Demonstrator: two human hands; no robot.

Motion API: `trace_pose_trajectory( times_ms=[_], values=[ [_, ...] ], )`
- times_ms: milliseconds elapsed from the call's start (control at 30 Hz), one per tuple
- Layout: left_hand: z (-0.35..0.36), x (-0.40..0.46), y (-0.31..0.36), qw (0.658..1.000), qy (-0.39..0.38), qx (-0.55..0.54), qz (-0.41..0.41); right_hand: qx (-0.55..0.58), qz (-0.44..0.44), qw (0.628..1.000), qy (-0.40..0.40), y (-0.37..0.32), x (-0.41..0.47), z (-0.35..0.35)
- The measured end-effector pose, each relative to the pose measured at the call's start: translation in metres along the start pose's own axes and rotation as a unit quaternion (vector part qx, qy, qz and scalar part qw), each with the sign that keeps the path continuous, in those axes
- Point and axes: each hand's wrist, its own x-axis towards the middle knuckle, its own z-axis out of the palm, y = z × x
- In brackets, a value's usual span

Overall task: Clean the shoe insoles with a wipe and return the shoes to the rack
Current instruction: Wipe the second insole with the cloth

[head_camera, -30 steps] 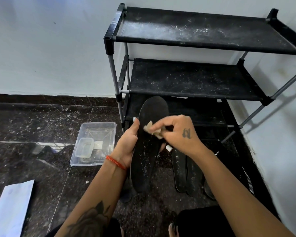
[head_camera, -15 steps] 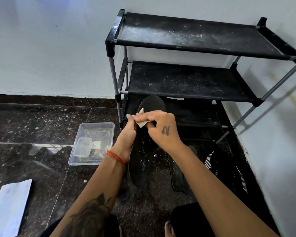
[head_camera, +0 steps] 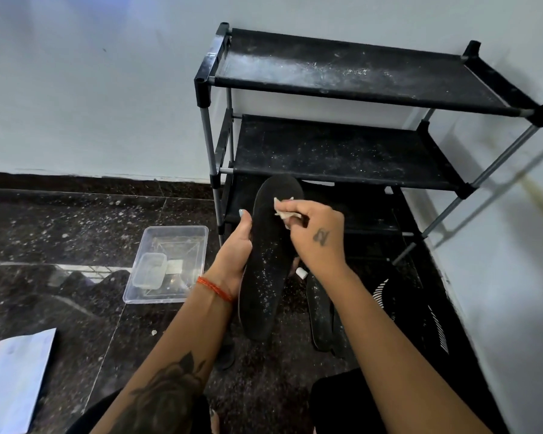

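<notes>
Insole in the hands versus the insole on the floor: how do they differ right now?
The held insole is lifted and tilted, gripped by the left hand; the floor insole lies flat, untouched. The right hand presses a wipe near the held insole's top end; nothing touches the floor insole. Both are black and speckled white.

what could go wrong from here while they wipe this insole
1. The wipe is a small crumpled scrap pinched in the right hand; it looks soiled and may smear dust rather than lift it.
2. The insole is held only along one edge by the left hand, so pressure could bend it or make it slip.
3. The rack shelves look dusty; clean shoes set there could get dirty again.
</notes>
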Motion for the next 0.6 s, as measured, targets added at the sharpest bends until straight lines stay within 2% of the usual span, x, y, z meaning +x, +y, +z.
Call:
trace_pose_trajectory(
  times_ms=[100,233,367,400,500,600],
  values=[
    [-0.001,0.007,0.000,1.000,0.008,0.007,0.024,-0.081,-0.063,0.995,-0.016,0.000,-0.003,0.020],
    [-0.008,0.013,-0.001,0.999,0.019,-0.019,0.040,-0.063,-0.116,0.989,-0.073,-0.006,-0.014,0.020],
    [-0.007,0.009,0.001,0.999,0.004,-0.042,0.025,0.004,-0.018,0.984,-0.177,-0.006,-0.017,-0.009],
    [-0.007,0.008,0.001,0.999,-0.001,-0.034,0.019,0.032,0.018,0.986,-0.165,-0.006,-0.020,-0.018],
    [-0.006,0.006,0.001,0.999,-0.012,-0.033,-0.005,0.117,0.074,0.989,-0.043,-0.005,-0.020,-0.036],
    [-0.007,0.006,-0.001,0.999,-0.023,-0.036,-0.011,0.086,0.072,0.994,0.002,-0.004,-0.020,-0.034]
  ],
)
